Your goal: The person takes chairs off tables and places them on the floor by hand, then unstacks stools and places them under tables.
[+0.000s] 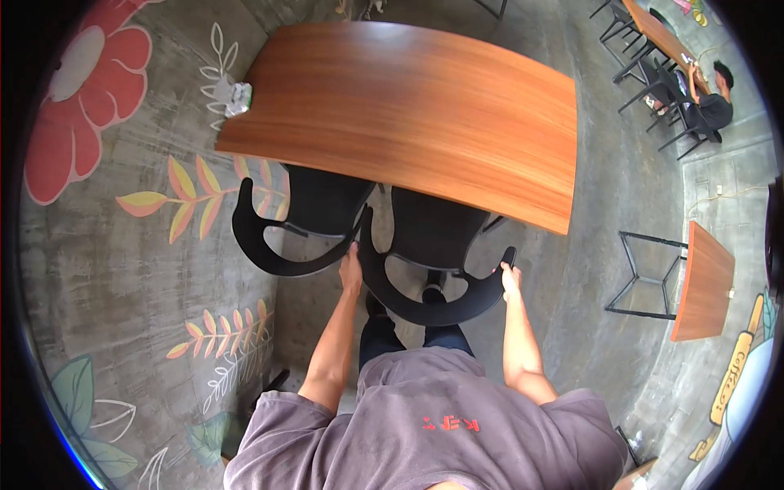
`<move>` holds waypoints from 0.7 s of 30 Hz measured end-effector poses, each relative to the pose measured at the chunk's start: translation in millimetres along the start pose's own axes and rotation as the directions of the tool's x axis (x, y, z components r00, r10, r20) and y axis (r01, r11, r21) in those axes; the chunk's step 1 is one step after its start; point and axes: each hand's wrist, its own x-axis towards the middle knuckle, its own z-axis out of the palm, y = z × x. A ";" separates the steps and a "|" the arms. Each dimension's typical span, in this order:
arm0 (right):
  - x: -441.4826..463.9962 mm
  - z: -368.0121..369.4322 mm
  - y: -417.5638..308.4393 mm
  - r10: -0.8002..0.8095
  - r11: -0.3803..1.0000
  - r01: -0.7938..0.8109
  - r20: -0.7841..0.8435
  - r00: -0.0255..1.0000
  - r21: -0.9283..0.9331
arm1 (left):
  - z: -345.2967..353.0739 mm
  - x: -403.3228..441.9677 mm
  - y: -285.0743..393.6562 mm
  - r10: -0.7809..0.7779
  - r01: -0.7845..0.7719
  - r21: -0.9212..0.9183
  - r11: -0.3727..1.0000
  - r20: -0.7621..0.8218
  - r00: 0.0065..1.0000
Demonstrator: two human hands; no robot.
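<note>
A black chair (pixel 434 311) with a curved, open backrest stands in front of me, its seat partly under the long wooden table (pixel 408 106). My right hand (pixel 511 280) is closed around the right end of that backrest. On its left side, my left hand (pixel 351 266) is closed at the backrest's edge, in the narrow gap between the two chairs; part of its fingers is hidden. A second black chair (pixel 273 258) stands close by on the left, its seat also under the table edge.
A small tissue pack (pixel 238 99) lies at the table's left end, beside a painted wall (pixel 122 269). To the right stands another wooden table (pixel 704 282) with black metal legs. A person (pixel 712 106) sits at a farther table in the upper right.
</note>
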 end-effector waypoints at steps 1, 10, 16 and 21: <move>-10.0 1.1 -5.7 -0.030 0.994 0.029 -0.005 1.000 -0.108 | -11.0 -3.4 -3.5 -0.239 0.279 -0.323 0.904 0.159 0.958; -96.7 1.9 46.2 0.142 0.978 -0.158 0.117 0.983 0.136 | -113.1 72.6 -67.7 -0.497 0.443 -0.684 0.579 0.133 0.857; -190.2 51.1 81.8 0.159 0.784 -0.399 0.468 0.869 0.475 | -131.6 70.9 -63.6 -0.476 0.294 -0.763 0.576 -0.020 0.879; -176.9 94.5 116.9 0.045 0.742 -0.315 0.424 0.905 0.592 | -150.3 70.6 -59.9 -0.488 0.362 -0.733 0.576 0.046 0.871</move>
